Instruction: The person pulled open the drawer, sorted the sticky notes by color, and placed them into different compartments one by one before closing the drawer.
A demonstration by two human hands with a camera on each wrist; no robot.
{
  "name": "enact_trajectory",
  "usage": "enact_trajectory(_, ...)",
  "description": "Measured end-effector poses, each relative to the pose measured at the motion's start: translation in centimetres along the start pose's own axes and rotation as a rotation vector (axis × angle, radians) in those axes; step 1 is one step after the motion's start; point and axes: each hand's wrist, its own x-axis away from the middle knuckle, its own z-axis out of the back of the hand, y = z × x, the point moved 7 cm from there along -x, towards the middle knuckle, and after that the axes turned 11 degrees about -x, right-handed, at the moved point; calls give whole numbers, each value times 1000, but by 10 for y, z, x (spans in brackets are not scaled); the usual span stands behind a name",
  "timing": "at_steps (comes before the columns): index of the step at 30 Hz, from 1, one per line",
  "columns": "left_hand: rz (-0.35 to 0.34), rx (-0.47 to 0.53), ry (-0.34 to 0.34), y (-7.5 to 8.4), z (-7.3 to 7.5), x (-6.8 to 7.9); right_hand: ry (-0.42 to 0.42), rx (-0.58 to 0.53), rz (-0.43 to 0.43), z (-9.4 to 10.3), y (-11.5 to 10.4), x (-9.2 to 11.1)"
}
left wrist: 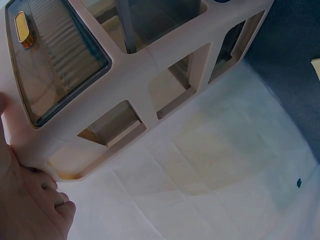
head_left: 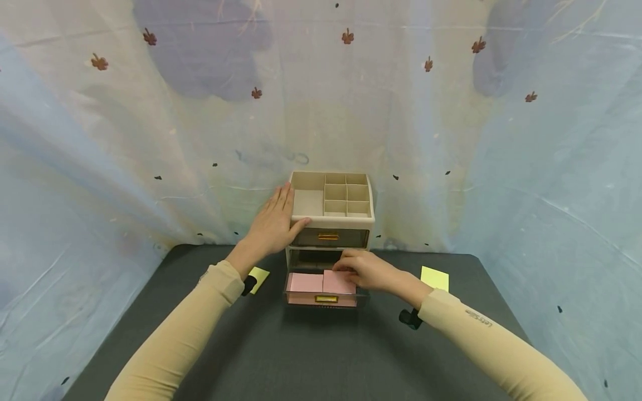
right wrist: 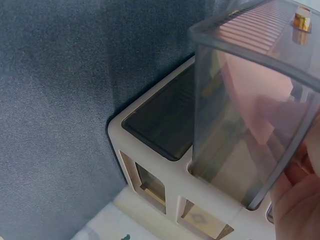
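A cream desk organizer [head_left: 308, 203] has divided compartments on top and smoky clear drawers. One lower drawer [head_left: 296, 299] is pulled out, with pink sticky notes [head_left: 307, 282] on its left side. Inside its right half, my right hand [head_left: 368, 270] pinches a second pink sticky note pad [head_left: 337, 285], which leans at a slant in the right wrist view. My left hand [head_left: 273, 223] rests against the organizer's upper left side, fingers straight, thumb over the front edge. The left wrist view has only part of that hand, beside the organizer's corner.
Yellow sticky notes lie on the black table [head_left: 321, 356], one pad [head_left: 259, 277] by the left wrist and another [head_left: 434, 277] behind the right forearm. Above the open drawer is a shut top drawer [head_left: 303, 238] with a gold handle. A patterned curtain [head_left: 321, 111] hangs behind.
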Motion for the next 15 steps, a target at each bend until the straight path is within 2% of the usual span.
enact_trajectory(7,-1,1,4,0,0,0,-40,51,-50,-5,4,-5)
enact_trajectory(15,-1,11,0,0,0,0,-76,57,-112,-9,8,-8)
